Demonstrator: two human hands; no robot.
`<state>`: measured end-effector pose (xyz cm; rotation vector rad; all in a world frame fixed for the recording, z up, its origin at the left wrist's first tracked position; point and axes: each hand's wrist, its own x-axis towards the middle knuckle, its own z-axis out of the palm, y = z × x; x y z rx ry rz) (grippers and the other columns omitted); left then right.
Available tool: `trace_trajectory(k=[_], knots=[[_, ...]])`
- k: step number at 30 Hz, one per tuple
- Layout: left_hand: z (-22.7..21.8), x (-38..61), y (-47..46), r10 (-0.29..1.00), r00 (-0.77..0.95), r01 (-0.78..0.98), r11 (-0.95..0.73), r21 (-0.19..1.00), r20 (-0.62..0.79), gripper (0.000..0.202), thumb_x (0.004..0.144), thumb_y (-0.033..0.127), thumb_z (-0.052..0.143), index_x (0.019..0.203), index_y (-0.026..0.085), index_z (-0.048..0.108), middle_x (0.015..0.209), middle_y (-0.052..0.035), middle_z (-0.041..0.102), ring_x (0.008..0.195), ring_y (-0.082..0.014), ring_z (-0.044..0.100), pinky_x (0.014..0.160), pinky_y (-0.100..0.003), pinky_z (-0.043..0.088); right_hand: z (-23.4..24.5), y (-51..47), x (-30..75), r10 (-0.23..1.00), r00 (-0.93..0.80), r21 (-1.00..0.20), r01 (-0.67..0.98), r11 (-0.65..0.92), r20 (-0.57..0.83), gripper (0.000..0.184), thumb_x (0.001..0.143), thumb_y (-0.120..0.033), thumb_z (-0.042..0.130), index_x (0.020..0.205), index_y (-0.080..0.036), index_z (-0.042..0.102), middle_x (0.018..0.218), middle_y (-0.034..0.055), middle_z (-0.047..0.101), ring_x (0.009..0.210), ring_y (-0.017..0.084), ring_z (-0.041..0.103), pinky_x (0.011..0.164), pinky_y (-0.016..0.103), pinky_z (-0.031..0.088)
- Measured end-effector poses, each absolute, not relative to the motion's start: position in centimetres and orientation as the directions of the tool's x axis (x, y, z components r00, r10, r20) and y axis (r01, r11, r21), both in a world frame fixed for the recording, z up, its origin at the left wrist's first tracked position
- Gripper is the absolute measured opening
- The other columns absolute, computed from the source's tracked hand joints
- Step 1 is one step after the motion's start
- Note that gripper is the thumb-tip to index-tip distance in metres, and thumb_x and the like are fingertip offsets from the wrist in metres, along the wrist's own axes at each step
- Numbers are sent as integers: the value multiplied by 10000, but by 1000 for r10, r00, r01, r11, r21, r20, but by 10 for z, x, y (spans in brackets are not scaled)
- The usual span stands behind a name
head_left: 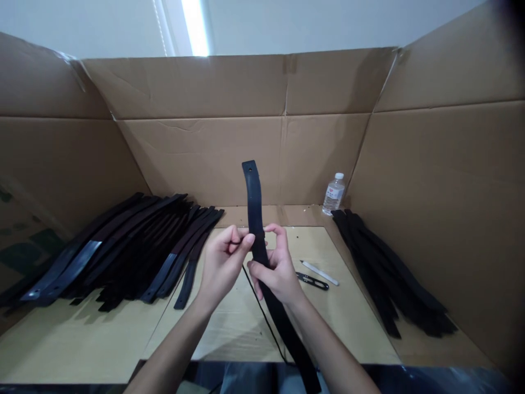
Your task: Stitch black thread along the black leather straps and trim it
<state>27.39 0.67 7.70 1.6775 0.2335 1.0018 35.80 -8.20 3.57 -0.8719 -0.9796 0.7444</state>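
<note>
Two bare forearms come in from the bottom edge and meet over the middle of the cardboard-covered worktop. A long black strap rises from the lower edge, passes between the hands and stands nearly upright above them. Its rounded top end, pierced by a small hole, curves slightly to the left.

The right hand has its grip closed around the strap at mid-length, fingers wrapped across the front and thumb tip up near the left hand. The left hand sits just beside the strap's left edge. Its thumb and forefinger are pinched together on what looks like a thin black thread, which trails down over the worktop towards the near edge.

Just to the right of the right hand lie a small pair of black snips and, beyond them, a slim white stick, both flat on the worktop.

To the left, a big fanned pile of dark straps spreads across the worktop. To the right, a smaller bundle of black straps lies along the cardboard side.

Farther back, a clear water bottle stands upright in the right rear corner. Tall cardboard walls close in the space on three sides.
</note>
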Motion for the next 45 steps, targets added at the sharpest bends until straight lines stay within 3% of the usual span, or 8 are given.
trace_trajectory(k=[3,7,11,16,22,32,45], knots=[[74,269,-6,544,551,-301,-578,759,633,349,783,165,624,580,154,340,777,-30,607,623,-80,441,558,-186,328,38,-92,352,835,402,-878,-133,460,377,477,789,-180,556,1103,-276,210,498,-130,487,301,97,430,299,162,360],[74,266,-20,501,458,-352,-657,667,734,285,759,93,623,573,157,416,920,-62,581,774,-123,498,673,-214,395,41,-102,347,814,442,-875,-118,470,377,484,763,-150,552,1085,-277,213,511,-125,506,300,90,423,294,150,341],[76,267,-21,515,404,-372,-662,650,756,313,765,105,617,565,155,382,911,-62,517,772,-120,523,693,-234,456,49,-110,348,815,440,-868,-138,477,378,471,771,-139,541,1080,-277,214,489,-141,476,290,83,414,295,142,346],[73,269,-12,447,452,-482,-606,633,772,327,830,155,549,607,164,310,944,-73,605,787,-125,588,684,-259,533,52,-112,353,817,428,-859,-155,488,387,472,775,-140,529,1095,-279,212,526,-128,517,289,80,420,283,137,349],[76,268,-8,450,490,-466,-589,660,747,321,854,134,518,630,158,289,940,-51,630,704,-78,601,656,-213,516,48,-108,355,827,407,-855,-176,487,387,471,794,-137,523,1109,-297,210,543,-118,533,293,90,423,273,149,349],[75,270,-3,473,525,-451,-550,703,708,339,861,171,516,636,164,263,883,-39,621,691,-83,615,630,-195,502,46,-104,356,848,406,-882,-174,437,340,436,855,-301,582,1090,-297,214,524,-124,510,281,99,415,255,164,348],[65,272,0,445,488,-459,-600,655,751,332,858,149,512,636,164,265,874,-35,616,687,-79,610,621,-195,514,45,-101,357,853,379,-878,-175,446,358,387,876,-308,562,1055,-293,220,528,-124,514,274,92,404,254,155,333]])
